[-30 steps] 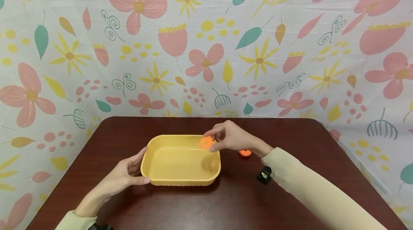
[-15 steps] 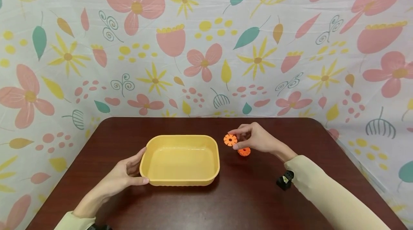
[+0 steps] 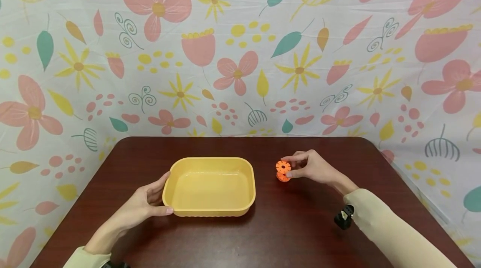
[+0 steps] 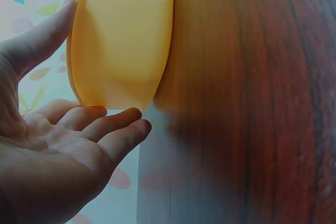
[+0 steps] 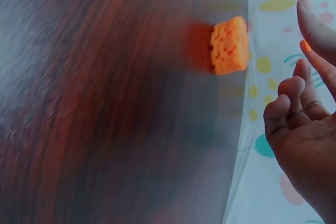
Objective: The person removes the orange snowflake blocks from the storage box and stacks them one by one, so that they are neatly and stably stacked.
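Observation:
My left hand holds the left end of a yellow plastic tray, thumb at the front corner and fingers toward the back. In the left wrist view, the fingers lie against the end of the tray. Right of the tray, my right hand pinches an orange notched disc between thumb and fingertips. Just below it on the table sits a stack of orange notched discs; from the head view I cannot tell whether they touch. The right wrist view shows the stack from the side.
A dark reddish-brown wooden table carries the tray and discs. Behind it hangs a white cloth printed with flowers and leaves. A black wrist device sits below the right sleeve.
My right hand has moved right, from over the tray's back right corner to the orange stack, carrying the orange disc. The left hand and tray have stayed in place.

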Motion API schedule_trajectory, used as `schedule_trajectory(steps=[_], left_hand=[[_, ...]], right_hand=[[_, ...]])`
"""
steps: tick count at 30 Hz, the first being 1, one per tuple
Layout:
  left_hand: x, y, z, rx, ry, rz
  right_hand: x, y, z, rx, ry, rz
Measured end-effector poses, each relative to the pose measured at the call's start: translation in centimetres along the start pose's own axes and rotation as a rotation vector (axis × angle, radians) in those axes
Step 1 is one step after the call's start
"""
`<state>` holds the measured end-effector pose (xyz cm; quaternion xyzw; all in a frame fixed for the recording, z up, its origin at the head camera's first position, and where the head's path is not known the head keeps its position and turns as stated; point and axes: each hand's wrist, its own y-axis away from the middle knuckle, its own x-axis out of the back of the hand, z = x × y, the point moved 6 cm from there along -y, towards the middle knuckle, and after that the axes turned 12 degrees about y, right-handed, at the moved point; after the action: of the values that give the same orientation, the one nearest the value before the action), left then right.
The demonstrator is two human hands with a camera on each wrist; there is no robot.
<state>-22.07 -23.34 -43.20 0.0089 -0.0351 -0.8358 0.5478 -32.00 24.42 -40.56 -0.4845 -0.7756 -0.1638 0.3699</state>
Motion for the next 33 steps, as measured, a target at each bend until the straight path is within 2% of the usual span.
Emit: schedule_trajectory(steps=[8, 19, 33], left_hand=[[0.0, 0.0, -0.1, -0.004, 0.006, -0.007], [0.1, 0.0, 0.0, -0.01, -0.008, -0.006], [0.1, 0.0, 0.0, -0.007, -0.011, -0.009]], right_hand=[[0.1, 0.6, 1.3, -0.032, -0.006, -0.004], [-0.8, 0.8, 1.9, -0.044, 0.024, -0.045], [-1.4, 0.5, 2.3, -0.014, 0.072, -0.04]])
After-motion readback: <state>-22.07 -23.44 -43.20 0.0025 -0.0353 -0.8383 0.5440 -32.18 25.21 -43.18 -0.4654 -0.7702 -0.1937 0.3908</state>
